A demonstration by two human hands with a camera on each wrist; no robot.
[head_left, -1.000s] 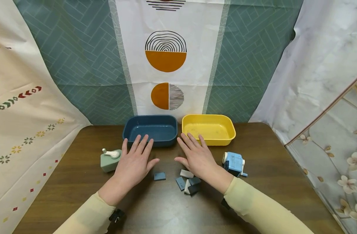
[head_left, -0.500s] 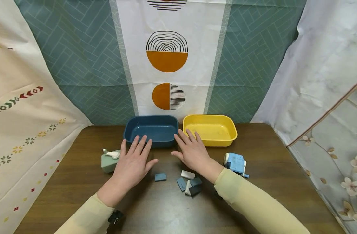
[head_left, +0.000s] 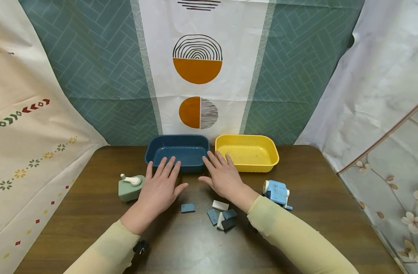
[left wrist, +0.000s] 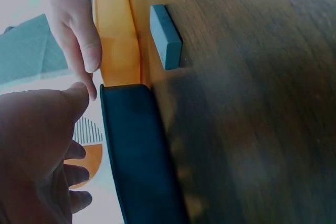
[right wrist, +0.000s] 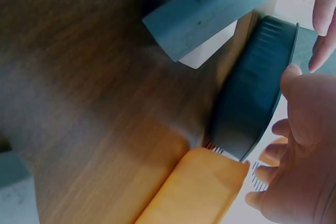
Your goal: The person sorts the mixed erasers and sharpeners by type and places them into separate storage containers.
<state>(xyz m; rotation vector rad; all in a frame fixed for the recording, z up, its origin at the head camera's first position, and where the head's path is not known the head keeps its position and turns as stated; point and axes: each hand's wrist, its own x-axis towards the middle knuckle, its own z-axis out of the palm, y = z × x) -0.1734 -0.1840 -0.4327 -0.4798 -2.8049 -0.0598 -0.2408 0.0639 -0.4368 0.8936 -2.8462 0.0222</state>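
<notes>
My left hand (head_left: 159, 189) is spread palm down above the table, fingertips overlapping the front rim of the dark blue bin (head_left: 171, 140) in the head view. A green crank pencil sharpener (head_left: 127, 191) stands just left of it. My right hand (head_left: 225, 179) is spread too, between the blue bin and the yellow bin (head_left: 250, 168). Both hands hold nothing. Between them lies a single blue eraser-like block (head_left: 188, 207). Close below the right hand is a pile of similar blocks, with a white block (head_left: 220, 205), a blue block (head_left: 212, 217) and a black block (head_left: 228, 224).
A light blue crank pencil sharpener (head_left: 277, 191) stands on the right side of the brown wooden table (head_left: 318, 213). Both bins stand side by side at the table's back edge, against a patterned cloth (head_left: 284, 76). Cloths also hang at left and right.
My right hand has moved left and slightly forward, off the yellow bin's front toward the gap between the bins. My left hand has barely shifted. The blocks and sharpeners stay put.
</notes>
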